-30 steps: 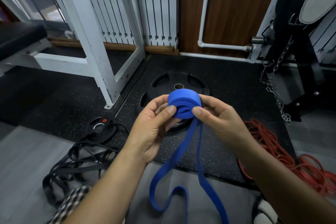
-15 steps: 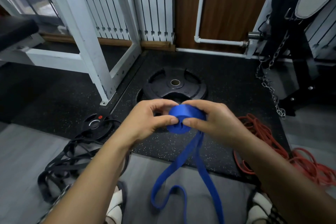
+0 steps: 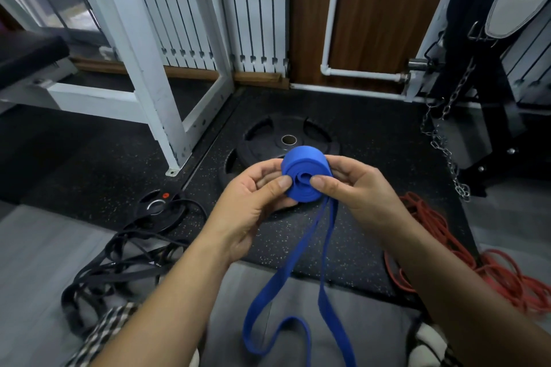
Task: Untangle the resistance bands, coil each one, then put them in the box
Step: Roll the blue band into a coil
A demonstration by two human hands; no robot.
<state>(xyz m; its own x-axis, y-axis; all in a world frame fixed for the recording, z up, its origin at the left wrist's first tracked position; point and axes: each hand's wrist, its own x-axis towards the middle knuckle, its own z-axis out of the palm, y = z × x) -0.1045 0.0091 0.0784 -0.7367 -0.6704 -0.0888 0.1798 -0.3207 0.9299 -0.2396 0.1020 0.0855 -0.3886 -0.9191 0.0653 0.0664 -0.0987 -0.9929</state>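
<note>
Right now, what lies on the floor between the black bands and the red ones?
In the head view, the blue band, rolled between both hands, trails its loose tail down between the black bands and the red bands.

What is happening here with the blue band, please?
A person is rolling a blue band into a coil, holding the roll between the left hand and the right hand. Part is wound; a long loop hangs down loose. On the floor, a tangled black band lies to the left and a red band to the right, neither coiled. No box is in view.
</note>
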